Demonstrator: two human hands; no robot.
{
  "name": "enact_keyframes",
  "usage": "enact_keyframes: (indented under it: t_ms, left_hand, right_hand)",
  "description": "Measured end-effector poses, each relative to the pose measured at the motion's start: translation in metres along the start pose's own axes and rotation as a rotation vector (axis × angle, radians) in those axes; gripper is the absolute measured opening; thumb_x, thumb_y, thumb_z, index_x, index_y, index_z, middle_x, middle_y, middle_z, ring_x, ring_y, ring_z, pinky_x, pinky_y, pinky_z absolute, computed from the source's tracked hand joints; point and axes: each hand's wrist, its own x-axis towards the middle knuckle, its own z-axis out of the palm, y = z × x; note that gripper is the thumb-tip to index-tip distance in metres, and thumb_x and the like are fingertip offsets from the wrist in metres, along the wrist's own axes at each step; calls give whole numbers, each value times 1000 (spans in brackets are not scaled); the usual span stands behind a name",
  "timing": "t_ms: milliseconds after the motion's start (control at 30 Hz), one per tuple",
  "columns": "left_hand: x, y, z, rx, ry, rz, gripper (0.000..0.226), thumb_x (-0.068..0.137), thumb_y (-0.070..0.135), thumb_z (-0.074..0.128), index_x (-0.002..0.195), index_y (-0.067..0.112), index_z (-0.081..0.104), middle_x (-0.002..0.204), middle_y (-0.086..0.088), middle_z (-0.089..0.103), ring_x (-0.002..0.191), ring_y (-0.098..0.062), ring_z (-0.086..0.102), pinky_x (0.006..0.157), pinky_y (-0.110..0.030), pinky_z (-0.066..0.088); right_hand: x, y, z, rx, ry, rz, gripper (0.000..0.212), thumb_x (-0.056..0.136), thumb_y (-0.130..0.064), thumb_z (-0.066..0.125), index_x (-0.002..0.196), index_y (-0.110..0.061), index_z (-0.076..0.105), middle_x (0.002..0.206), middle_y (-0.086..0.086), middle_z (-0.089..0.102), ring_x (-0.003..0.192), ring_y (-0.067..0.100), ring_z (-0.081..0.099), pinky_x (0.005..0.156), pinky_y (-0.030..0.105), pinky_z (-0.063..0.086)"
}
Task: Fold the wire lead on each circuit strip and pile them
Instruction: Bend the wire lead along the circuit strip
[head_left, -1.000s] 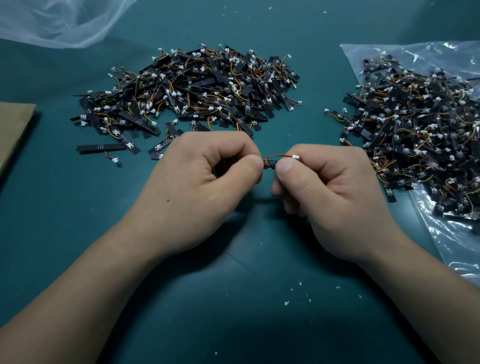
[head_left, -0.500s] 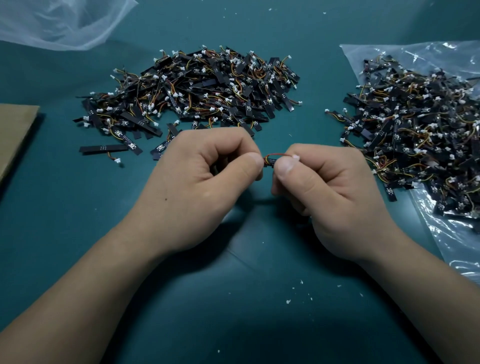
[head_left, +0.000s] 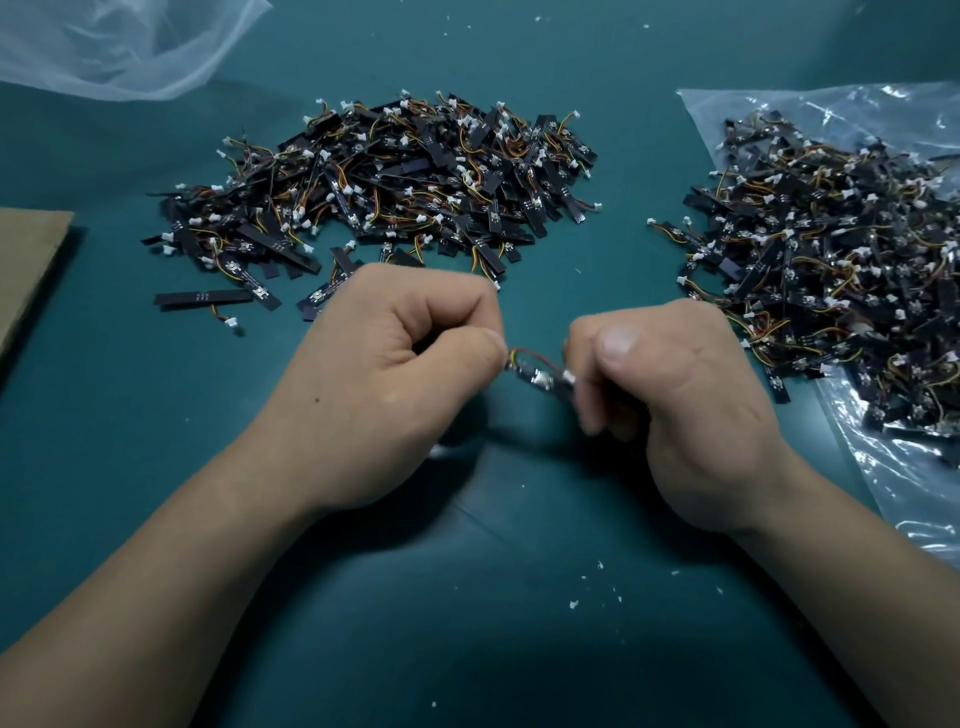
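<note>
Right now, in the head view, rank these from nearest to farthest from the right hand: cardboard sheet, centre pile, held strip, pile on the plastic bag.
1. held strip: pinched by the right hand itself, at its left side.
2. pile on the plastic bag: right beside it, to the right and beyond.
3. centre pile: ahead and to the left, across a gap.
4. cardboard sheet: far left edge.

A heap of strips (head_left: 379, 192) lies mid-back on the worktop (head_left: 467, 639), a second heap (head_left: 831, 260) on a bag (head_left: 914, 493) at the right edge, cardboard (head_left: 26, 260) at the left edge, and a sheet (head_left: 119, 47) in the back-left corner.
</note>
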Motion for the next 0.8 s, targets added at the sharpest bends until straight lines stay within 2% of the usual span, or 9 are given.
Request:
enact_keyframes:
  t_ms: [133, 267, 400, 500, 600, 667, 767, 800]
  left_hand:
    - [-1, -1, -1, -25, -36, 25, 26, 80, 14, 54, 57, 8, 45, 51, -7, 35, 51, -9, 31, 49, -24, 27]
    - [-1, -2, -3, -97, -31, 74, 27, 78, 25, 48, 57, 8, 44, 52, -6, 33, 52, -10, 30, 50, -22, 26]
    - [-2, -3, -3, -155, -52, 106, 30, 79, 25, 49, 57, 5, 44, 51, -7, 33, 51, -17, 31, 52, -25, 26]
    - [-2, -3, -3, -175, -46, 107, 30, 78, 25, 49, 57, 4, 45, 51, -10, 34, 51, -22, 31, 52, -28, 26]
    - [-2, -3, -2, -101, 2, 118, 27, 81, 24, 50, 59, 9, 49, 52, -3, 39, 51, -13, 34, 51, -23, 28]
    - [-2, -2, 0, -42, 14, 98, 23, 84, 23, 53, 63, 12, 54, 53, -2, 42, 52, -9, 37, 50, -22, 30]
    - [-3, -1, 3, 10, 20, 68, 16, 88, 20, 57, 76, 15, 65, 58, -1, 54, 52, -16, 48, 51, -30, 38]
    - [-3, -1, 4, 22, 52, 74, 15, 90, 24, 57, 84, 15, 68, 62, 2, 58, 55, -15, 51, 53, -28, 40]
  right_hand:
    - [0, -2, 0, -28, -81, 4, 39, 90, -28, 45, 57, -10, 51, 49, 6, 43, 48, 11, 36, 49, 23, 29]
    - [0, -4, 3, -123, -50, 0, 46, 91, -33, 48, 59, -1, 53, 51, 12, 39, 50, 21, 34, 49, 37, 31]
    - [0, -5, 4, -157, -47, 0, 44, 93, -36, 49, 61, -6, 55, 52, 12, 42, 50, 23, 38, 50, 41, 33]
    - [1, -5, 7, -174, -15, 16, 39, 93, -39, 49, 63, -15, 54, 54, 10, 45, 52, 24, 41, 51, 41, 35]
    - [1, -5, 5, -136, -41, -4, 38, 95, -37, 47, 63, -18, 57, 52, 6, 46, 51, 21, 43, 51, 38, 37]
    - [1, -5, 1, -101, -79, -17, 38, 94, -34, 48, 63, -16, 61, 51, 6, 47, 49, 19, 43, 50, 34, 37]
    - [0, -4, -2, -108, -148, -29, 41, 91, -29, 50, 59, -4, 57, 50, 8, 40, 48, 20, 37, 47, 34, 33]
    - [0, -3, -2, -119, -147, -34, 41, 90, -28, 50, 58, -3, 55, 50, 8, 39, 47, 19, 36, 47, 34, 32]
